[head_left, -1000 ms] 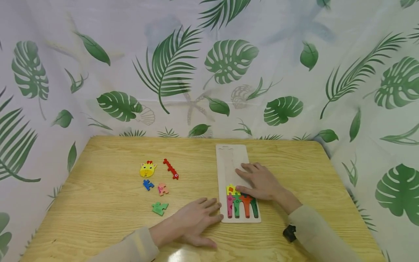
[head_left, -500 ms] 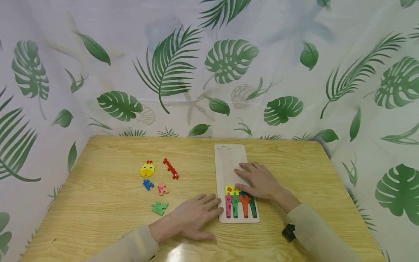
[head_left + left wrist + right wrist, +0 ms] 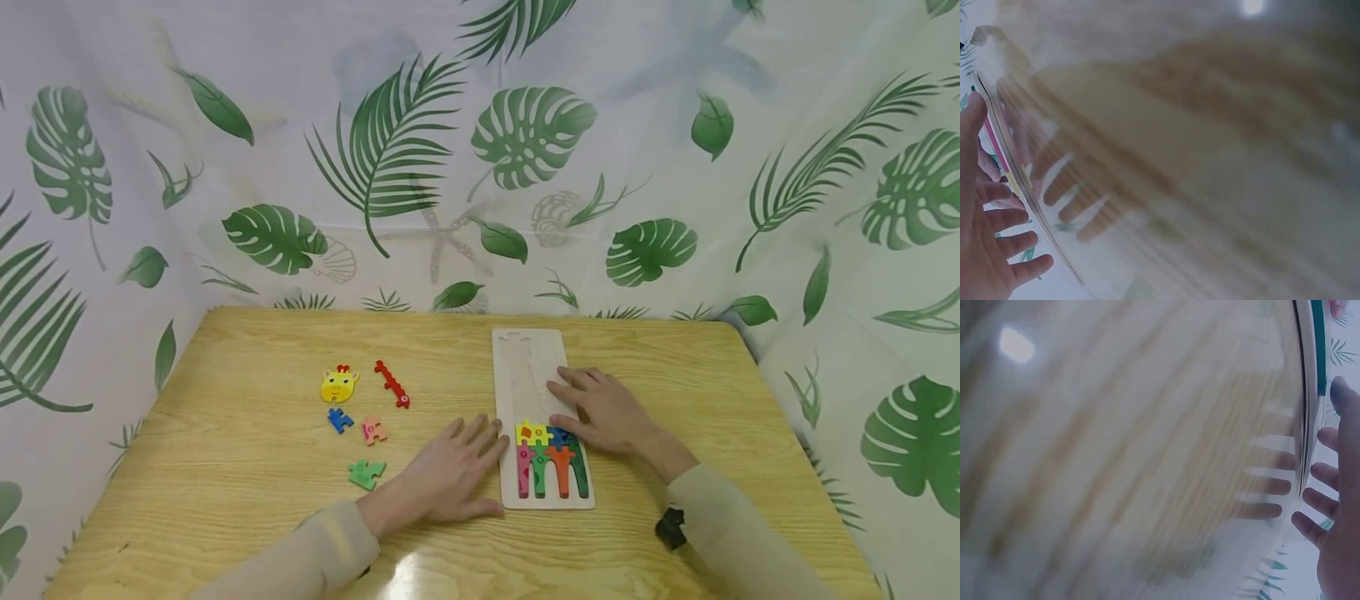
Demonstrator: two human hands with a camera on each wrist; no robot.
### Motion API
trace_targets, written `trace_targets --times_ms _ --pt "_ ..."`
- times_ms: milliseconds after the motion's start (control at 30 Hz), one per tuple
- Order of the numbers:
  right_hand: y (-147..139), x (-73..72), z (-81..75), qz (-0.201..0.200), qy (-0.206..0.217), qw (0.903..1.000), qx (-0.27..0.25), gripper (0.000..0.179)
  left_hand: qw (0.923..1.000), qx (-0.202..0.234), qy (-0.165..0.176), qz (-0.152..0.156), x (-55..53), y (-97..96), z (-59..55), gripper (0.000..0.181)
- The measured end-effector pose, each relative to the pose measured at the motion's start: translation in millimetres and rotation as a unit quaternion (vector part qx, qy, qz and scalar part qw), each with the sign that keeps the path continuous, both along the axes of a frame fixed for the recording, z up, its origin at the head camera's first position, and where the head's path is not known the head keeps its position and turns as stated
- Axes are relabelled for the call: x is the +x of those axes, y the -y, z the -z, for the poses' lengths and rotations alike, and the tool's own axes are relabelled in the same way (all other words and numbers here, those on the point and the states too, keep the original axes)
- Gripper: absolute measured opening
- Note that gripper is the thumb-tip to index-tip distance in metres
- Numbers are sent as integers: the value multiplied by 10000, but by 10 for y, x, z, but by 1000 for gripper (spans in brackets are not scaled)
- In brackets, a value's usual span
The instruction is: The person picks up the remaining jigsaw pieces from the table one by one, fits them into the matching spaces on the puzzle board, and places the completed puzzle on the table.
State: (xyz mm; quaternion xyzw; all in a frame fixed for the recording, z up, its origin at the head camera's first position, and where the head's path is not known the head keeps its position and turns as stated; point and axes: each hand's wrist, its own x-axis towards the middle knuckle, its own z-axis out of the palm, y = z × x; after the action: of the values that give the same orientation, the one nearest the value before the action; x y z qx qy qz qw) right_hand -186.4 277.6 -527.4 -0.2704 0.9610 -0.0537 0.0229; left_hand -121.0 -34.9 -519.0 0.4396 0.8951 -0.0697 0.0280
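Note:
A pale wooden puzzle board (image 3: 517, 383) lies lengthwise on the table. Its near half holds fitted pieces: a yellow piece (image 3: 533, 433), a blue piece (image 3: 560, 437) and several coloured leg pieces (image 3: 559, 471). My left hand (image 3: 450, 471) has its fingers spread, fingertips at the board's left edge. Over the right edge reaches my right hand (image 3: 607, 414), fingers extended, its thumb by the blue piece. Neither hand grips a piece. In the left wrist view the left hand (image 3: 991, 244) is spread beside the board's edge; the right wrist view has the right hand (image 3: 1341, 512) likewise extended.
Loose pieces lie left of the board: a yellow giraffe head (image 3: 340, 385), a red strip (image 3: 392, 385), a blue piece (image 3: 340, 420), a pink piece (image 3: 372, 431) and a green piece (image 3: 367, 474). A leaf-print curtain (image 3: 420, 167) surrounds the table (image 3: 262, 467).
The board has shifted slightly left. My left hand has slid a little forward along its edge, and my right hand has drawn slightly right, showing more of the blue fitted piece.

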Motion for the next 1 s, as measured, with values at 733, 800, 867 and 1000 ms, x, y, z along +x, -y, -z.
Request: trace_targets --times_ms 733,800,867,1000 --pt "-106 -4 -26 0 -14 9995 325 69 9997 -100 208 -21 -72 -105 3 94" --pt "-100 -3 -27 1 -6 9995 301 69 9997 -98 219 -22 -68 -101 -1 94" --pt "-93 -1 -27 0 0 9996 286 69 9997 -96 218 -16 -65 -92 -9 94" --pt "-75 4 -15 -5 -10 9997 260 69 9996 -37 263 -26 -51 -60 -23 94"
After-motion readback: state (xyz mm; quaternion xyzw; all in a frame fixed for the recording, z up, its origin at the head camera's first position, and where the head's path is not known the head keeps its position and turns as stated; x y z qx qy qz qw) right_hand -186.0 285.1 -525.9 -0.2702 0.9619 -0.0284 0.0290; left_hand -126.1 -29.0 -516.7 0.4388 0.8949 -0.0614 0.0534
